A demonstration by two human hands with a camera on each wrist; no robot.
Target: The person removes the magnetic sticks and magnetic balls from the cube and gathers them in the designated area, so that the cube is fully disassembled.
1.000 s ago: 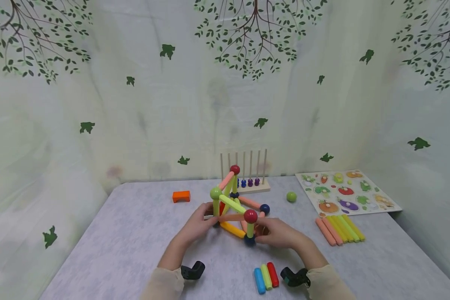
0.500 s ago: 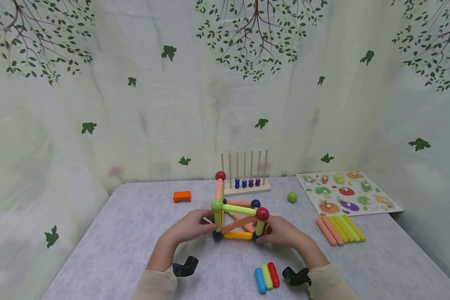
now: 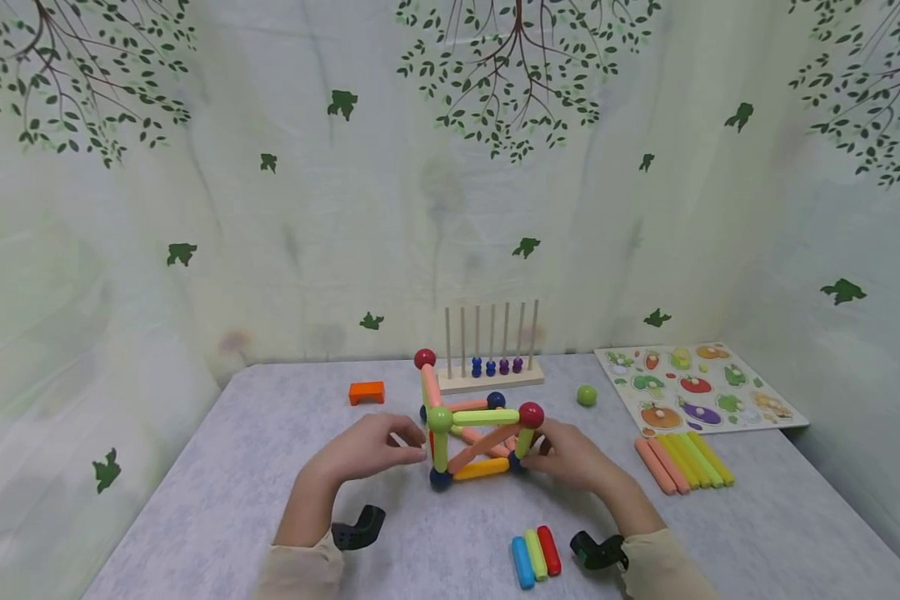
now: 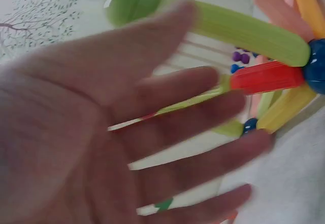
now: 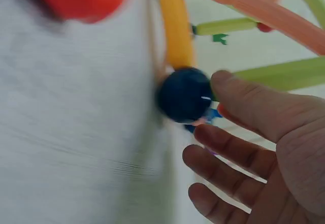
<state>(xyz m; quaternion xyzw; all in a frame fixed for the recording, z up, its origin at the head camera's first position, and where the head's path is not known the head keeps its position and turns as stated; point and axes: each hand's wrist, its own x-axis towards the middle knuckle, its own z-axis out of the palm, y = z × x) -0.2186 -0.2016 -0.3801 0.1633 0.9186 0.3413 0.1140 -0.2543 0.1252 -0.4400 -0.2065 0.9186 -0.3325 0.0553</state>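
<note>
A frame of magnetic sticks and balls [image 3: 482, 468] stands mid-table, with green, pink, yellow and red sticks between red, green and dark blue balls. To its left is my left hand [image 3: 371, 450], its fingers spread and straight, holding nothing; the left wrist view shows the palm beside a green stick [image 4: 249, 31]. My right hand [image 3: 570, 454] is at the frame's near right corner. In the right wrist view its thumb and partly hidden index finger pinch the foot of a green stick [image 5: 284, 75], by a dark blue ball [image 5: 184, 96]; the other fingers are loosely bent.
Short blue, green and red sticks [image 3: 536, 557] lie in front. Pink, yellow and green sticks [image 3: 684, 463] lie at right, below a vegetable picture board [image 3: 697, 387]. Behind are a peg rack with beads [image 3: 492, 382], a green ball [image 3: 587, 396] and an orange block [image 3: 366, 392].
The frame has turned on the table, its far red ball swinging left and its near right corner moving away. My left hand has come off it and moved left; my right hand stays at the corner.
</note>
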